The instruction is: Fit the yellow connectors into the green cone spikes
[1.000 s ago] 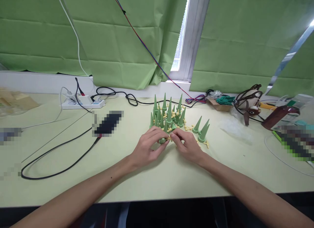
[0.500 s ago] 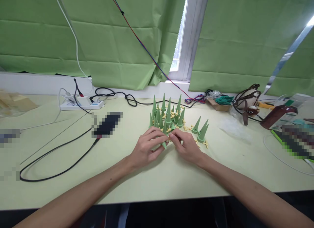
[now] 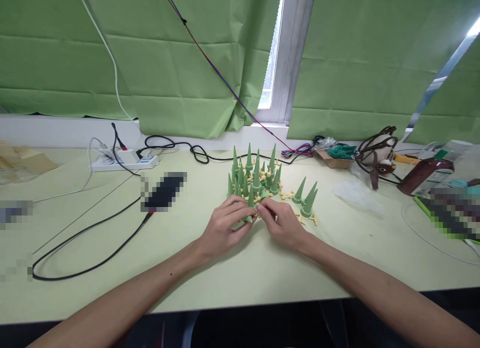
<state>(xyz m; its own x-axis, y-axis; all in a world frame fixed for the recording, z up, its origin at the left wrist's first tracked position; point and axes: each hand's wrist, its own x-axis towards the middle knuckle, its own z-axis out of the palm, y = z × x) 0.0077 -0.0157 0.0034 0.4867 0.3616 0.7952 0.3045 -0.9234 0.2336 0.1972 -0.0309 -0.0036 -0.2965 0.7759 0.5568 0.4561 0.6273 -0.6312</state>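
Observation:
My left hand (image 3: 224,227) is closed around a green plastic cone (image 3: 245,217), which lies tilted across its fingers. My right hand (image 3: 282,222) pinches a small yellow connector piece (image 3: 258,214) against the cone's wide end. Both hands meet just in front of a cluster of upright green cones (image 3: 253,174) standing on the pale yellow-green table (image 3: 240,268). Three more green cones (image 3: 306,199) stand to the right of my right hand, with small yellow pieces (image 3: 287,194) scattered between them and the cluster.
A white power strip (image 3: 125,159) and black cables (image 3: 90,230) lie at the left. A blurred dark object (image 3: 165,189) sits left of the cones. At the right are a brown strapped item (image 3: 377,155), a small box (image 3: 335,158) and clear plastic (image 3: 356,195). Green curtains hang behind.
The cone in my left hand has turned slightly between the fingers. Both hands stay together at the same spot; the view has shifted a little.

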